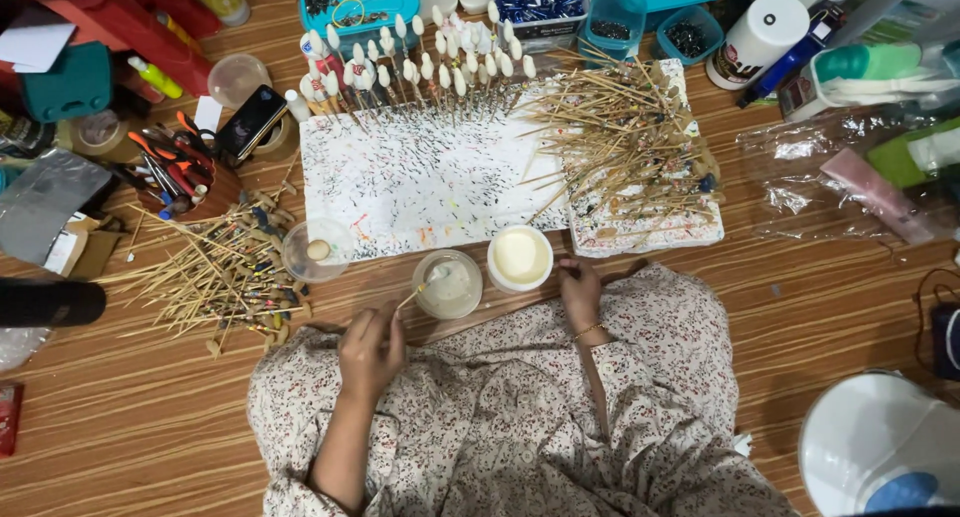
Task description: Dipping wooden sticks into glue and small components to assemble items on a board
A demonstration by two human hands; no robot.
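Looking down from the head camera, I see my left hand [370, 349] reaching forward from a bent arm over my floral-print lap, fingers pinched shut around a thin bamboo stick [412, 295]. The stick angles up and right, its white tip dipped inside a small clear cup of white paint [448, 285] on the wooden floor [150, 417]. My right hand [580, 289], wrist bent with a thin gold bracelet, is curled narrowly just beside a white cup of cream paint [520, 257]; I cannot tell what it holds. Beyond lies a paint-speckled foam board [430, 182] stuck with white-tipped sticks.
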